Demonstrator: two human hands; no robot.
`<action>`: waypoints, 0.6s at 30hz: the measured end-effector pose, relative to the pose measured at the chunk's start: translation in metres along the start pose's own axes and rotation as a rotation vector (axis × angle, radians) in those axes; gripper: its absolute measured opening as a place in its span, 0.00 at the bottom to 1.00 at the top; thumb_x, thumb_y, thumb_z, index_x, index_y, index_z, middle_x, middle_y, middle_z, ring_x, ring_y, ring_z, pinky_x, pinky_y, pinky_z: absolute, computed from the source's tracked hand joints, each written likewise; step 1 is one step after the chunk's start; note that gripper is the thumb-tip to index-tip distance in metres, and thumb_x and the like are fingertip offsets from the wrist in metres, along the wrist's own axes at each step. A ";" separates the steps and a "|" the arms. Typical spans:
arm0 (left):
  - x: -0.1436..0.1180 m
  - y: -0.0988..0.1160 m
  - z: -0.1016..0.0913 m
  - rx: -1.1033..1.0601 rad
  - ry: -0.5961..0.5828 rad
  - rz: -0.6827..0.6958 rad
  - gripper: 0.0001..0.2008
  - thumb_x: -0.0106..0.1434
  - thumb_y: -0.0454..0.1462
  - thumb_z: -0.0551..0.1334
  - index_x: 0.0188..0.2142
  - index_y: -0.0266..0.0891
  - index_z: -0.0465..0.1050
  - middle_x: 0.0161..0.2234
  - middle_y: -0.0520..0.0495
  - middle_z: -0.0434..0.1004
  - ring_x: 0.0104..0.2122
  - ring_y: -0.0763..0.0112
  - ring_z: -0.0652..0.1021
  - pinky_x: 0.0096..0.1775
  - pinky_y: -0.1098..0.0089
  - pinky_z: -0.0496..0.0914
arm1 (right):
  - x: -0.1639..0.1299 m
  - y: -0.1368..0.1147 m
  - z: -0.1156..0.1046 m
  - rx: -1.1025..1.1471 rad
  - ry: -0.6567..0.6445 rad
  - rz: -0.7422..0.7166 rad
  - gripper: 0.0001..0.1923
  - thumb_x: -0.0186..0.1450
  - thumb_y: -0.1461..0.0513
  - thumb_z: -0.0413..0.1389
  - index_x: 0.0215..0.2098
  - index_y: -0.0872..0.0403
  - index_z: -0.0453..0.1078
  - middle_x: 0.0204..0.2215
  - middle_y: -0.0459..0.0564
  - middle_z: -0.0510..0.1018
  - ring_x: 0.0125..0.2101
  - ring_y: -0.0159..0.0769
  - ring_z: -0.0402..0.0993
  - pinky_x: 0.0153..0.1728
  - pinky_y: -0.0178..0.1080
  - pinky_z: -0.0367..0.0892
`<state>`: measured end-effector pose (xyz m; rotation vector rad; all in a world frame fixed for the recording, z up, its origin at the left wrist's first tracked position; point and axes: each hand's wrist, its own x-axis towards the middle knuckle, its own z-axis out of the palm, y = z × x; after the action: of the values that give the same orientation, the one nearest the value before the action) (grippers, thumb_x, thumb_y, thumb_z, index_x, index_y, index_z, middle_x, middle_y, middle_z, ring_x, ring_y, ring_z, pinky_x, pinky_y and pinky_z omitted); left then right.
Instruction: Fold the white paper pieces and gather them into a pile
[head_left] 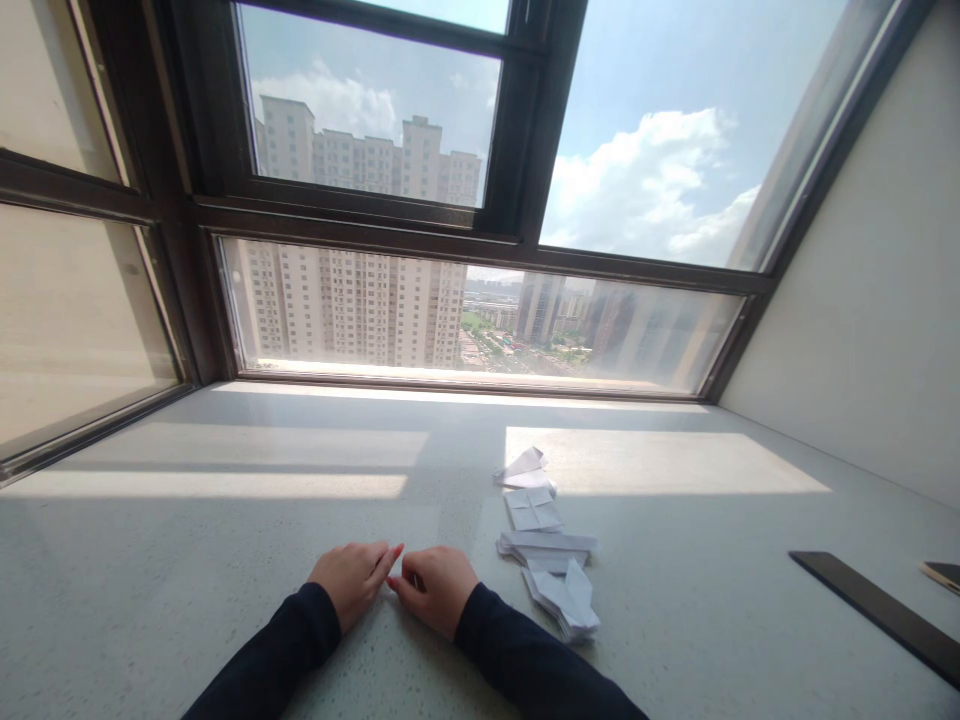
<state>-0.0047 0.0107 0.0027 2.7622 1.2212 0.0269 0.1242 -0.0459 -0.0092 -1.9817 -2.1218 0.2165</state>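
Observation:
My left hand (351,580) and my right hand (439,588) rest close together, low on the pale speckled sill (187,580). On both, the fingers are drawn in and the fingertips nearly meet. Whatever lies between them, if anything, is hidden or too small to name. To the right of my right hand several folded white papers form a rough column. Nearest is a stack of angular folded paper (566,600). Behind it are a long flat-folded piece (547,550), a creased square piece (532,509) and a pointed folded piece (527,467) at the far end.
A dark flat strip (874,610) lies at the right, with a small dark object with a light edge (941,575) beyond it. Brown-framed windows (480,385) close off the back and left. A white wall (862,330) stands on the right.

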 end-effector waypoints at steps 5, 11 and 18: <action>0.000 0.000 0.000 0.007 0.002 -0.001 0.23 0.60 0.45 0.36 0.28 0.42 0.67 0.28 0.47 0.74 0.31 0.65 0.74 0.29 0.71 0.63 | 0.000 0.000 0.000 -0.001 0.005 -0.002 0.13 0.55 0.55 0.47 0.23 0.52 0.69 0.21 0.45 0.76 0.22 0.29 0.68 0.20 0.31 0.48; 0.000 0.001 0.000 0.014 -0.002 0.003 0.23 0.60 0.45 0.36 0.28 0.42 0.66 0.28 0.46 0.74 0.31 0.63 0.74 0.29 0.70 0.63 | 0.000 0.000 0.001 -0.005 0.010 -0.004 0.13 0.55 0.55 0.47 0.23 0.52 0.69 0.21 0.45 0.76 0.22 0.29 0.68 0.20 0.31 0.49; 0.000 0.001 -0.002 -0.006 -0.004 -0.008 0.22 0.59 0.46 0.37 0.28 0.42 0.67 0.28 0.47 0.74 0.31 0.65 0.74 0.29 0.71 0.63 | 0.000 0.000 0.001 -0.002 -0.003 0.005 0.13 0.55 0.55 0.48 0.23 0.52 0.69 0.21 0.45 0.75 0.23 0.29 0.68 0.20 0.31 0.49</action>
<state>-0.0039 0.0097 0.0045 2.7506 1.2289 0.0241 0.1242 -0.0453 -0.0105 -1.9892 -2.1200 0.2184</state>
